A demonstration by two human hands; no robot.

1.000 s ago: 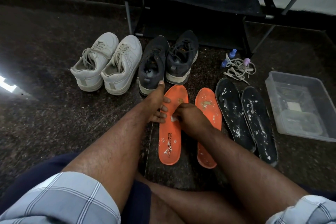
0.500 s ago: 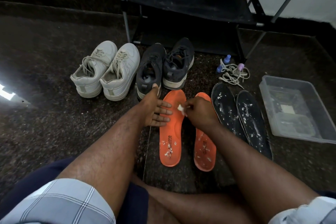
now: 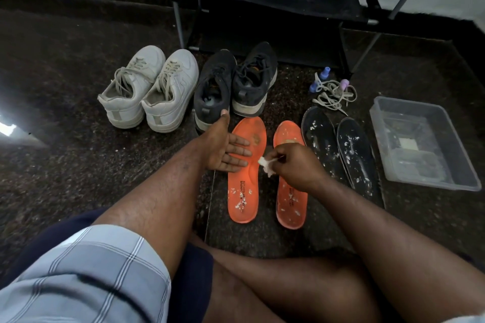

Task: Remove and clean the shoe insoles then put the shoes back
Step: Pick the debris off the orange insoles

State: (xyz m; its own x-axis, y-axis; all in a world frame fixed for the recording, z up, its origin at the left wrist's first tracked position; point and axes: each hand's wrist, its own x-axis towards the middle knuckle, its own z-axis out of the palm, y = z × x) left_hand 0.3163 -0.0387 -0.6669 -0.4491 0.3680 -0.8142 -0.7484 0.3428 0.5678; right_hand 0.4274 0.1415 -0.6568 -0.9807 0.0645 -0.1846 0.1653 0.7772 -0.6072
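The left orange insole [image 3: 246, 173] lies flat on the floor, toe just before the dark shoes [image 3: 236, 84]; the left hand [image 3: 223, 148] presses straight fingers on its upper half; just right of it, the right hand [image 3: 294, 165] pinches a white wad [image 3: 265, 164] in curled fingers, over the second orange insole [image 3: 290, 196]; farther right lie two black insoles [image 3: 338, 149].

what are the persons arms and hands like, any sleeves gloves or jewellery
Both forearms are bare down to the left hand and right hand: no gloves, watch, rings or bands show. A short sleeve in pale blue-grey check with white and dark lines covers the left upper arm; only a sliver of matching cloth shows at the right.
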